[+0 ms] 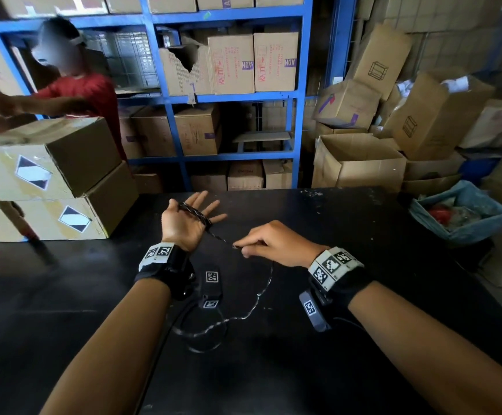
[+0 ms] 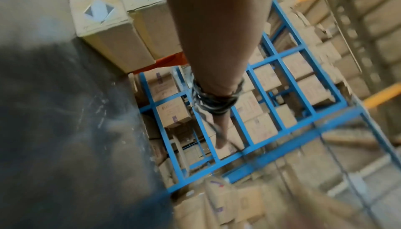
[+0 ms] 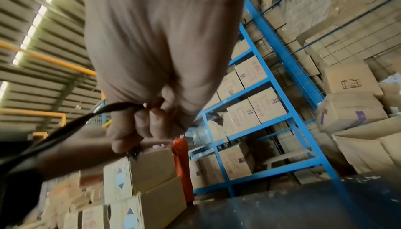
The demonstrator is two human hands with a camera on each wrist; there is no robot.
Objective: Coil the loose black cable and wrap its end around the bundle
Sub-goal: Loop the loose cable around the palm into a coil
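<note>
My left hand (image 1: 187, 222) is spread flat, palm up, over the desk (image 1: 348, 235) middle, with the black cable (image 1: 195, 213) wound across its palm. My right hand (image 1: 269, 243) pinches the cable just beside it. I judge each turn needs steady tension. Slack trails toward the near edge. Stacked boxes (image 1: 49, 181) crowd the left edge; the right side lies open.
</note>
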